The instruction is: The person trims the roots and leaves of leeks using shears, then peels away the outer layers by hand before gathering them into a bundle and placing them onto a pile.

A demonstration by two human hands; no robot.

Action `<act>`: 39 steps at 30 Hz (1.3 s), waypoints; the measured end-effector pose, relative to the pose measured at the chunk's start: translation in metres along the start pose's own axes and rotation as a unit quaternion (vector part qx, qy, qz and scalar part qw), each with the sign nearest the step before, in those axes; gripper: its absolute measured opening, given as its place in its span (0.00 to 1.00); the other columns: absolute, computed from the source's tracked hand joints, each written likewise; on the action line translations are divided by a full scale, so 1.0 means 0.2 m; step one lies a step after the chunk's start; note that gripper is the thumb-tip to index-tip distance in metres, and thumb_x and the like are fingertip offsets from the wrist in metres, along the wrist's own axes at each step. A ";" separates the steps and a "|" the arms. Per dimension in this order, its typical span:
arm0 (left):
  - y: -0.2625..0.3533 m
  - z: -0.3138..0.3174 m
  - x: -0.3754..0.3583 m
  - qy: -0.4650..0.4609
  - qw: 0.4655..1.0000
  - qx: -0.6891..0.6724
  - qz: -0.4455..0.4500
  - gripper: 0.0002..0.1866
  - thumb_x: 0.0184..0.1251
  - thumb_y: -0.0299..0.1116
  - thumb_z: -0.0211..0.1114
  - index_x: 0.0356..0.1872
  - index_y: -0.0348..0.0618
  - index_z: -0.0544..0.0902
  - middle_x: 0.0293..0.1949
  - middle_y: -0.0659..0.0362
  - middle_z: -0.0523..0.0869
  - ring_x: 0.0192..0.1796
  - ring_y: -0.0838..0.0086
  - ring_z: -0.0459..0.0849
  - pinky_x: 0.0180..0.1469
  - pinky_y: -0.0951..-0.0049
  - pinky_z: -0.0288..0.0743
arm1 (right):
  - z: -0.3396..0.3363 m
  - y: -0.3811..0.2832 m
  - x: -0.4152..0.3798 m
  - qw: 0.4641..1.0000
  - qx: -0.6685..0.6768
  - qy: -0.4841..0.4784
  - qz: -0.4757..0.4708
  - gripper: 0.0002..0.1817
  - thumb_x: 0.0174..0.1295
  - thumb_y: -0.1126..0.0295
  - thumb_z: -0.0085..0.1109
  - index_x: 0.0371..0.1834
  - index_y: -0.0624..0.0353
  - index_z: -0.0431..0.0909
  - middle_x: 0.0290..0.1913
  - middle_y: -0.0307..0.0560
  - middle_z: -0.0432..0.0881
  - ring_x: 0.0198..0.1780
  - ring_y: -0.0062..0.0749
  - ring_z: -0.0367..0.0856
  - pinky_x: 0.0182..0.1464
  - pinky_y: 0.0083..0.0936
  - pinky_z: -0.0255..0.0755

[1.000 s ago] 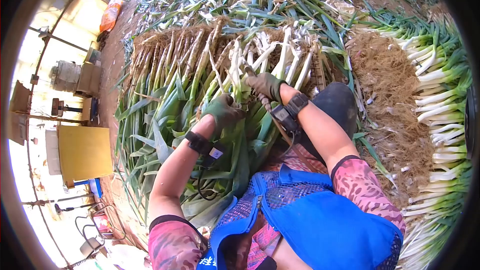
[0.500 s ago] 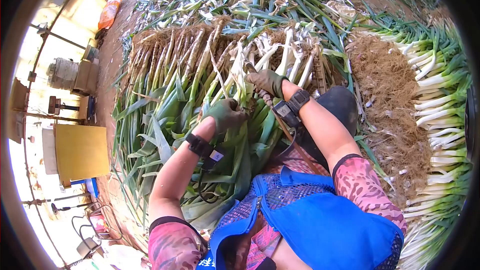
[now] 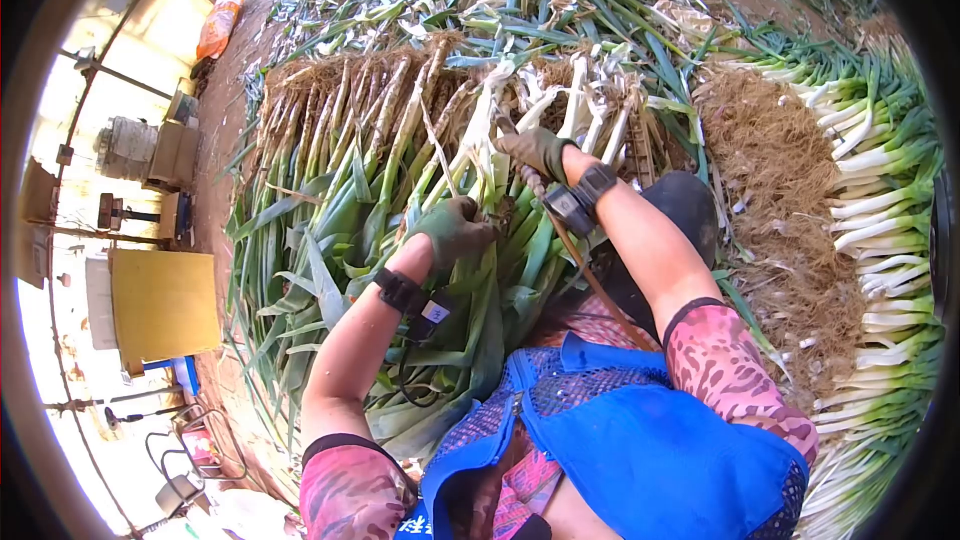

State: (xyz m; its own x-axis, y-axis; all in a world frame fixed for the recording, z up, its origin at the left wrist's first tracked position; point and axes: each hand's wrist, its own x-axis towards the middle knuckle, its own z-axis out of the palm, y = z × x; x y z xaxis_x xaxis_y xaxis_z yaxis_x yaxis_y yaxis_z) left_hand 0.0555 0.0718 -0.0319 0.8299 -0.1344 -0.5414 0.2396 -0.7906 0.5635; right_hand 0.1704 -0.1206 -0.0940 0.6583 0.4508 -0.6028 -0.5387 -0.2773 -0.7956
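Note:
My left hand [image 3: 455, 229], in a dark green glove, is closed round the green stems of a leek [image 3: 484, 155] whose white end points up and away. Just right of it, my right hand [image 3: 537, 151], gloved too, wraps round a nozzle tool [image 3: 508, 124] with a brown hose [image 3: 585, 265] running back toward my body. The tool's tip is beside the white stalks. Under and left of my hands lies a heap of leeks [image 3: 330, 180], with brown, rooty ends on the far side and broad green leaves near me.
Loose leaves and peelings [image 3: 430, 0] cover the ground beyond. At right lies a band of cut roots [image 3: 780, 230], then a long row of white-stemmed leeks [image 3: 870, 240]. A yellow panel [image 3: 165, 305], boxes [image 3: 130, 150] and an orange bag [image 3: 217, 28] stand at left.
My right hand and the tool have shifted slightly down and right. The white stalks near the tool's tip look more spread and loosened. My left hand has hardly moved.

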 end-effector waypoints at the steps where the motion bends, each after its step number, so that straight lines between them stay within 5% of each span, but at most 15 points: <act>1: -0.01 -0.01 0.00 -0.007 1.000 -0.023 -0.010 0.21 0.56 0.44 0.71 0.42 0.37 0.86 0.35 0.58 0.87 0.37 0.75 0.83 0.43 0.70 0.76 | 0.00 0.01 -0.06 1.000 -0.022 -0.003 -0.007 0.27 0.65 0.44 0.53 0.21 0.59 0.75 0.13 0.47 0.72 0.10 0.37 0.70 0.15 0.33 0.67; 2: -0.02 -0.03 0.01 -0.014 0.999 -0.047 -0.020 0.21 0.56 0.44 0.71 0.42 0.37 0.85 0.35 0.59 0.87 0.36 0.76 0.82 0.42 0.71 0.76 | 0.00 0.03 -0.12 0.991 -0.131 -0.004 -0.027 0.26 0.64 0.49 0.54 0.29 0.68 0.78 0.21 0.49 0.80 0.15 0.34 0.77 0.18 0.32 0.72; 6: -0.02 -0.07 0.02 -0.048 0.977 -0.195 -0.073 0.20 0.61 0.46 0.72 0.43 0.39 0.84 0.33 0.65 0.84 0.33 0.82 0.80 0.36 0.76 0.75 | 0.08 0.21 -0.60 0.983 -0.107 -0.114 -0.097 0.20 0.67 0.52 0.56 0.35 0.61 0.81 0.24 0.41 0.79 0.24 0.24 0.77 0.28 0.23 0.73; 10: 0.05 -0.06 0.00 -0.057 0.983 -0.169 -0.049 0.19 0.59 0.40 0.69 0.43 0.34 0.84 0.33 0.58 0.87 0.34 0.78 0.83 0.38 0.73 0.78 | 0.08 0.35 -0.84 0.991 -0.078 -0.092 -0.060 0.18 0.68 0.55 0.59 0.47 0.60 0.79 0.29 0.34 0.78 0.29 0.18 0.76 0.32 0.19 0.72; 16: 0.14 -0.06 -0.20 -0.148 0.981 -0.117 0.048 0.20 0.60 0.44 0.73 0.43 0.36 0.85 0.33 0.62 0.85 0.35 0.82 0.78 0.39 0.76 0.72 | -0.20 0.48 -0.59 0.982 -0.031 0.164 -0.084 0.24 0.62 0.47 0.63 0.40 0.61 0.78 0.22 0.40 0.76 0.18 0.26 0.76 0.23 0.27 0.72; 19: 0.03 -0.12 -0.17 -0.133 0.990 -0.039 -0.008 0.20 0.62 0.45 0.71 0.45 0.36 0.85 0.34 0.63 0.85 0.36 0.83 0.78 0.39 0.78 0.72 | -0.37 0.43 -0.50 0.987 -0.030 0.157 -0.003 0.23 0.62 0.50 0.63 0.42 0.61 0.77 0.25 0.39 0.76 0.23 0.21 0.74 0.24 0.24 0.68; 22: -0.02 -0.21 -0.07 -0.096 0.991 -0.095 -0.004 0.22 0.63 0.43 0.70 0.49 0.35 0.83 0.38 0.60 0.87 0.38 0.79 0.81 0.41 0.76 0.76 | -0.43 0.47 -0.30 0.924 -0.253 0.231 -0.170 0.31 0.57 0.46 0.65 0.42 0.69 0.75 0.23 0.52 0.79 0.16 0.37 0.77 0.19 0.36 0.73; 23: -0.03 -0.22 -0.01 -0.008 0.999 -0.048 0.024 0.24 0.63 0.45 0.70 0.53 0.37 0.82 0.41 0.57 0.87 0.40 0.75 0.83 0.44 0.74 0.78 | -0.44 0.38 -0.36 0.974 -0.149 0.170 -0.015 0.34 0.57 0.46 0.64 0.47 0.72 0.75 0.28 0.59 0.82 0.19 0.39 0.79 0.22 0.40 0.75; 27: 0.19 -0.20 0.02 0.166 0.974 0.123 0.091 0.33 0.60 0.51 0.70 0.63 0.45 0.76 0.48 0.47 0.87 0.51 0.60 0.86 0.55 0.64 0.78 | -0.47 0.32 -0.26 0.865 -0.405 0.297 -0.010 0.35 0.59 0.47 0.63 0.55 0.70 0.76 0.47 0.62 0.84 0.37 0.42 0.88 0.35 0.38 0.82; 29: 0.21 -0.07 0.06 0.064 0.970 0.229 0.058 0.37 0.58 0.59 0.68 0.64 0.48 0.75 0.53 0.45 0.85 0.56 0.54 0.84 0.59 0.59 0.76 | -0.43 0.30 -0.22 0.785 -0.536 0.306 -0.056 0.34 0.60 0.47 0.63 0.57 0.67 0.76 0.51 0.59 0.84 0.42 0.43 0.88 0.36 0.35 0.83; 32: 0.26 0.01 0.05 -0.059 0.945 0.321 -0.001 0.36 0.56 0.62 0.67 0.57 0.44 0.80 0.51 0.45 0.86 0.56 0.54 0.84 0.59 0.58 0.76 | -0.22 0.14 -0.38 0.895 -0.358 0.221 -0.147 0.31 0.63 0.48 0.60 0.58 0.64 0.74 0.48 0.57 0.83 0.50 0.49 0.84 0.52 0.39 0.78; 33: 0.24 0.00 0.07 -0.077 0.954 0.290 -0.016 0.34 0.55 0.61 0.68 0.51 0.39 0.83 0.49 0.45 0.87 0.53 0.56 0.85 0.55 0.59 0.77 | -0.16 0.17 -0.37 0.973 -0.154 0.106 -0.136 0.25 0.65 0.51 0.59 0.53 0.62 0.76 0.46 0.52 0.84 0.45 0.42 0.84 0.47 0.35 0.78; 34: 0.24 -0.01 0.05 -0.079 0.967 0.242 -0.019 0.34 0.55 0.60 0.69 0.50 0.39 0.83 0.48 0.46 0.87 0.51 0.56 0.86 0.54 0.59 0.77 | -0.10 0.21 -0.32 0.991 0.061 -0.016 -0.118 0.19 0.67 0.54 0.57 0.47 0.60 0.78 0.43 0.47 0.85 0.40 0.35 0.84 0.42 0.32 0.79; 35: 0.24 -0.04 0.01 -0.081 0.977 0.195 -0.023 0.33 0.55 0.60 0.69 0.49 0.38 0.83 0.47 0.46 0.87 0.49 0.57 0.86 0.53 0.60 0.77 | -0.08 0.30 -0.18 0.967 0.182 -0.153 -0.088 0.15 0.69 0.56 0.56 0.44 0.58 0.78 0.40 0.43 0.84 0.36 0.29 0.82 0.38 0.27 0.77; 39: 0.17 -0.10 -0.14 -0.034 0.998 0.059 0.015 0.29 0.55 0.52 0.72 0.47 0.36 0.83 0.41 0.51 0.88 0.41 0.66 0.86 0.46 0.66 0.78 | 0.18 0.16 -0.23 0.945 0.294 -0.121 -0.075 0.13 0.70 0.55 0.56 0.40 0.53 0.80 0.31 0.36 0.80 0.29 0.22 0.78 0.32 0.22 0.73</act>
State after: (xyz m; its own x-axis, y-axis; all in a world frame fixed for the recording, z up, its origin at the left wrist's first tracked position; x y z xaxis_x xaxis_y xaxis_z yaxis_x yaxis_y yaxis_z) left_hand 0.0501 0.0605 0.0156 0.7988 -0.1964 -0.5686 0.1501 -0.8502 0.5046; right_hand 0.1030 -0.1196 -0.0899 0.6492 0.6477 -0.3987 -0.6951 0.2924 -0.6567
